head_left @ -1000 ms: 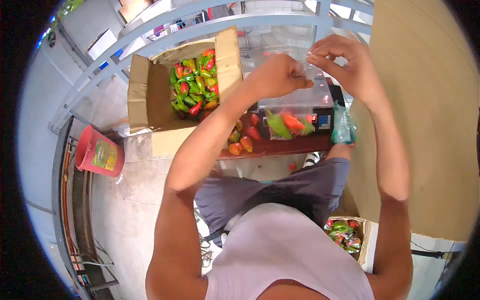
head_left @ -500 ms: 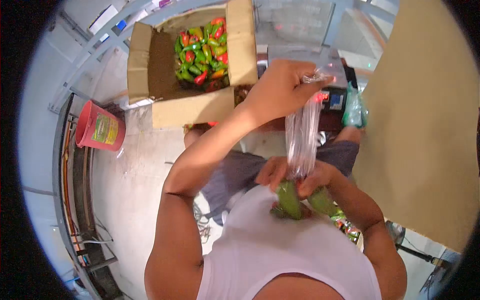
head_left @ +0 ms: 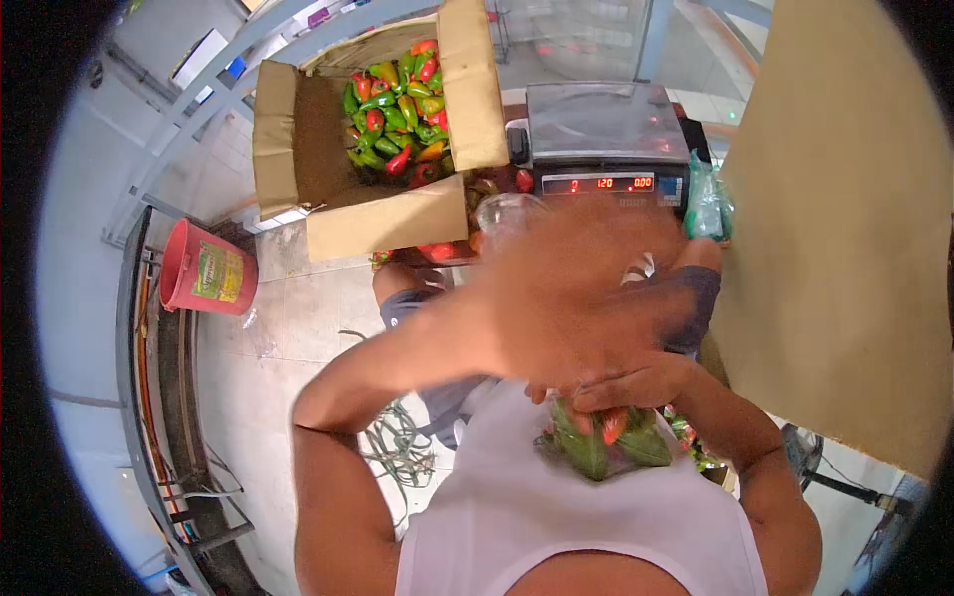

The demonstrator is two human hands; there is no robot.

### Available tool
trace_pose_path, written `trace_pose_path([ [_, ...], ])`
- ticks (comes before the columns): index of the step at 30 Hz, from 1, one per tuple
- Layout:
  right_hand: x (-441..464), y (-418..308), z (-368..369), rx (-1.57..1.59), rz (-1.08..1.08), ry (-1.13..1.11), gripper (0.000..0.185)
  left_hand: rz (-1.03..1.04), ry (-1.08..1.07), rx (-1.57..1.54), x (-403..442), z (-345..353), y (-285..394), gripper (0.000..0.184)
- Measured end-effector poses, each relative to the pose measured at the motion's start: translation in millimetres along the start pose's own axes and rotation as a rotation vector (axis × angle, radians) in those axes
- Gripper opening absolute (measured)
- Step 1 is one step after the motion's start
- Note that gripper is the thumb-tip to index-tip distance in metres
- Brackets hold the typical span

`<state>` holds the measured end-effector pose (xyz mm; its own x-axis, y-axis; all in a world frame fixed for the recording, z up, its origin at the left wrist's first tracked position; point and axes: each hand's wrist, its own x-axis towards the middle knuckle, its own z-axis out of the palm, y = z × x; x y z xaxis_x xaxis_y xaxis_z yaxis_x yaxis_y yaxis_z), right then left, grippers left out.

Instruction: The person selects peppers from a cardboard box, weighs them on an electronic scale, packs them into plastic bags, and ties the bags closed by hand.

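Observation:
My right hand [head_left: 641,382] grips the top of a clear plastic bag of green and red peppers [head_left: 601,442], which rests against my white shirt at the chest. My left hand [head_left: 586,288] is above and over it, smeared by motion, so its fingers cannot be made out. Some clear plastic [head_left: 509,212] shows just beyond the left hand, near the table edge. A digital scale [head_left: 608,124] with lit red digits stands beyond both hands, and nothing lies on its plate.
An open cardboard box of peppers [head_left: 383,214] is at the upper left, with loose peppers [head_left: 524,180] beside it. A green plastic bag [head_left: 704,204] hangs right of the scale. There are a red bucket [head_left: 209,268], tangled cord [head_left: 397,447] and a tall cardboard sheet [head_left: 845,228].
My right hand came down from above the scale to my chest with the pepper bag. My left hand, which held the bag's upper end half a second ago, has swung down over the right hand.

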<state>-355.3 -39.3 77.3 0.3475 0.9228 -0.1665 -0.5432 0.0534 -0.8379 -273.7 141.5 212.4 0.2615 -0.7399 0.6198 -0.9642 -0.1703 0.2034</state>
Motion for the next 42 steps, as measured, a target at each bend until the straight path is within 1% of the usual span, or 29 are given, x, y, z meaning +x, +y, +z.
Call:
trace_pose_path([
  [2,-4.9,-11.0,-0.7,-0.061,0.020,0.085,0.041,0.003,-0.452,-0.221,-31.8,29.6,7.7,0.018],
  [4,-24.7,-34.5,5.1,-0.139,0.036,0.285,0.037,0.102,-0.368,-0.070,-45.0,15.6,-14.4,0.019],
  [7,-32.7,-74.2,-22.9,-0.976,-0.571,0.302,0.024,0.162,-0.313,0.013,-41.4,-1.1,-22.7,0.018],
  [8,-36.4,-84.4,-25.6,-1.054,-0.642,0.377,0.023,0.152,-0.296,0.027,-39.6,-3.1,-20.9,0.018],
  [11,-41.8,-124.7,-27.2,-1.363,-0.870,0.627,0.024,-0.056,-0.062,0.181,-36.7,5.6,-18.6,0.017],
  [12,-43.9,-141.3,-26.4,-1.512,-0.944,0.748,0.026,-0.260,0.022,0.015,-28.2,9.3,-5.0,0.013],
  [13,-42.6,-153.0,-28.0,-1.659,-1.021,0.879,0.028,-0.331,0.122,-0.161,-24.4,25.5,8.6,0.013],
  [14,-34.4,-157.3,-32.7,-1.499,-1.211,0.918,0.024,-0.396,0.221,-0.340,-21.2,44.4,23.7,0.014],
  [16,-10.5,-157.2,-42.6,-1.144,-1.547,0.969,0.017,-0.527,0.173,-0.992,-14.6,75.3,52.3,0.019],
  [18,-0.3,-143.6,-37.2,-0.390,-1.515,0.525,0.010,-0.568,0.437,-1.125,-34.2,131.2,26.8,0.018],
  [19,3.7,-131.8,-32.6,-0.024,-1.429,0.304,0.008,-0.552,0.409,-1.107,-40.3,129.9,10.4,0.017],
  [20,2.9,-118.9,-37.2,-0.136,-1.303,0.383,0.017,-0.535,0.382,-1.088,-46.3,128.4,-6.0,0.016],
  [21,2.2,-106.4,-41.9,-0.257,-1.175,0.449,0.030,-0.481,0.184,-0.984,-51.1,96.6,-38.4,0.016],
  [23,-21.2,-85.8,-75.4,-0.494,-0.855,0.572,0.010,-0.500,-0.038,-0.217,-59.8,51.8,-61.2,0.018],
  [24,-13.2,-78.9,-80.6,-0.573,-0.897,0.751,0.010,-0.481,-0.034,-0.074,-64.6,46.7,-56.7,0.014],
  [26,8.7,-67.9,-85.0,-0.733,-0.959,1.126,0.009,-0.484,0.021,-0.029,-53.0,55.8,-20.3,0.020],
  [27,20.5,-66.7,-83.3,-0.687,-1.096,1.171,0.010,-0.487,0.054,-0.003,-50.4,65.7,-1.0,0.025],
  [28,29.6,-68.6,-79.4,-0.362,-1.223,0.981,0.012,-0.658,0.110,-0.422,-54.6,78.6,15.4,0.027],
  [29,34.3,-69.9,-77.2,-0.039,-1.316,0.768,0.013,-0.629,0.248,-0.406,-65.3,100.1,9.8,0.025],
  [30,31.2,-74.2,-74.2,-0.036,-1.200,0.556,0.013,-0.602,0.387,-0.390,-86.8,132.3,-7.3,0.024],
  [31,25.6,-80.8,-68.7,-0.029,-1.076,0.349,0.014,-0.696,0.372,-0.653,-103.1,135.1,-20.6,0.021],
  [32,20.2,-81.7,-70.2,-0.120,-0.978,0.334,0.014,-0.806,0.378,-0.903,-119.4,137.9,-34.1,0.020],
  [33,14.7,-82.7,-71.6,-0.219,-0.882,0.315,0.014,-0.800,0.288,-1.097,-122.7,114.4,-54.6,0.017],
  [35,1.4,-75.7,-85.9,-0.610,-0.712,0.644,0.014,-0.883,0.217,-0.758,-109.8,71.1,-55.4,0.015],
  [36,9.9,-69.2,-90.5,-0.834,-0.792,0.829,0.013,-0.772,0.262,-0.679,-103.5,72.6,-48.4,0.014],
  [37,22.2,-59.8,-94.4,-0.767,-0.892,0.923,0.012,-0.662,0.305,-0.602,-98.6,82.6,-34.2,0.014],
  [39,37.4,-60.6,-92.4,-0.471,-1.213,0.952,0.011,-0.787,0.190,-0.742,-72.3,85.9,16.5,0.014],
  [41,23.1,-77.2,-77.9,-0.178,-1.025,0.614,0.010,-0.923,0.218,-1.323,-86.5,117.5,5.3,0.017],
  [42,17.5,-79.0,-71.7,-0.028,-0.920,0.451,0.009,-0.871,0.243,-1.154,-98.8,121.6,-16.3,0.017],
])
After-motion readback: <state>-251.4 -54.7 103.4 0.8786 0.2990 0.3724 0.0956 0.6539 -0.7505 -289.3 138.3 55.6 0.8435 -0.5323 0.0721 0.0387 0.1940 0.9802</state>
